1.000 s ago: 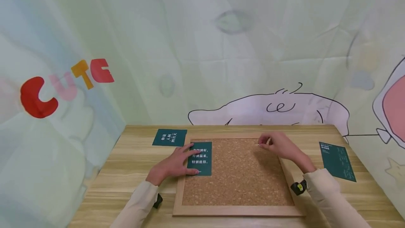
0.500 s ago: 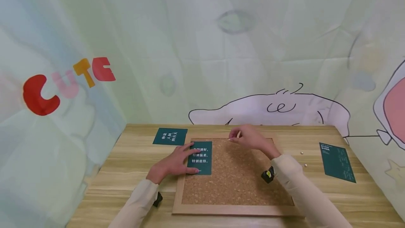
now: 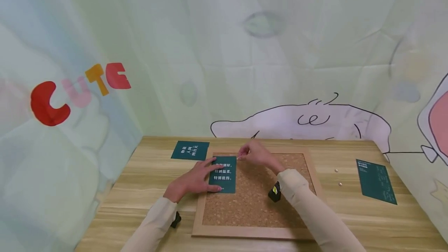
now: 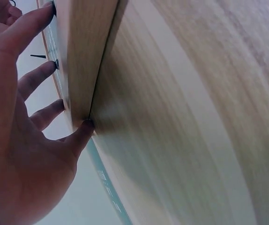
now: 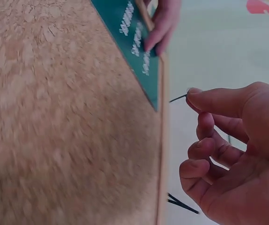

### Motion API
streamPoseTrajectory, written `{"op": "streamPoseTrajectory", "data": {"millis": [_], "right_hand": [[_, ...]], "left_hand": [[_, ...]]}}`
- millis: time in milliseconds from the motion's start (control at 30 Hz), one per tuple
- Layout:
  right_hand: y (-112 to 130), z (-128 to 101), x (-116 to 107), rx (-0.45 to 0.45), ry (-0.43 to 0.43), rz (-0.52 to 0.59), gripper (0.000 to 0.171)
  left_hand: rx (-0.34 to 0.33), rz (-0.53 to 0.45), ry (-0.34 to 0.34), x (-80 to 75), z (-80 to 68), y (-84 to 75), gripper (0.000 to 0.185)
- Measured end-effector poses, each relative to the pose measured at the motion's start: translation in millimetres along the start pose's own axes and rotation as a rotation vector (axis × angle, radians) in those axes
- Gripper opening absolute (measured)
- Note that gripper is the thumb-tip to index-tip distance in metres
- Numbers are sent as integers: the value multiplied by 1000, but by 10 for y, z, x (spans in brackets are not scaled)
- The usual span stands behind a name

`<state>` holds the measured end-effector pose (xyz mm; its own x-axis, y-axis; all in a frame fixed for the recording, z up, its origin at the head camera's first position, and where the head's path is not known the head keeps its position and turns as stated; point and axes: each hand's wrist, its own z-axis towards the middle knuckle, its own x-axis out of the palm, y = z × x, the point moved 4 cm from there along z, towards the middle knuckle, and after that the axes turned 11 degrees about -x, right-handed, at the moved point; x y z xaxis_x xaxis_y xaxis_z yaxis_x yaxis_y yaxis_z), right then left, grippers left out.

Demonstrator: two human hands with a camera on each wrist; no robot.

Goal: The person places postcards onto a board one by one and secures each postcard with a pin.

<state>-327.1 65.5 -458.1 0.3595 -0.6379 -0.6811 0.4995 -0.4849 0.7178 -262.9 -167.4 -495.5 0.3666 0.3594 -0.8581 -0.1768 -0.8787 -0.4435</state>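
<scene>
A dark green card (image 3: pixel 228 185) with white characters lies on the left part of a wood-framed corkboard (image 3: pixel 241 213). My left hand (image 3: pixel 194 178) spreads over the board's left edge, its fingertips resting on the card; in the left wrist view one finger touches the frame's side (image 4: pixel 85 61). Beside the card's top right corner, my right hand (image 3: pixel 258 154) pinches a tiny shiny thumbtack (image 3: pixel 238 158) between thumb and forefinger. The right wrist view shows this right hand (image 5: pixel 233 136) with the other fingers curled, and the tack mostly covered by the fingertips.
A second green card (image 3: pixel 190 150) lies on the wooden table (image 3: pixel 140 189) behind the board's left corner. A third card (image 3: pixel 376 182) is at the right. Two small round tacks, a far tack (image 3: pixel 336 170) and a nearer tack (image 3: pixel 340 184), lie right of the board.
My right hand has moved left across the board with the tack, from its far right side to the card's top right corner. The left hand stays on the card.
</scene>
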Motion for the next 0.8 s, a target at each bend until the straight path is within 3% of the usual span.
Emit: {"op": "streamPoseTrajectory", "data": {"millis": [200, 433, 800], "right_hand": [[-43, 78, 161, 66, 10, 38, 7], [-105, 125, 303, 59, 26, 55, 13], [-169, 183, 327, 114, -8, 38, 11]], "left_hand": [[2, 2, -1, -3, 3, 3, 77], [-2, -4, 8, 15, -4, 15, 78], [24, 8, -11, 8, 9, 25, 77]]}}
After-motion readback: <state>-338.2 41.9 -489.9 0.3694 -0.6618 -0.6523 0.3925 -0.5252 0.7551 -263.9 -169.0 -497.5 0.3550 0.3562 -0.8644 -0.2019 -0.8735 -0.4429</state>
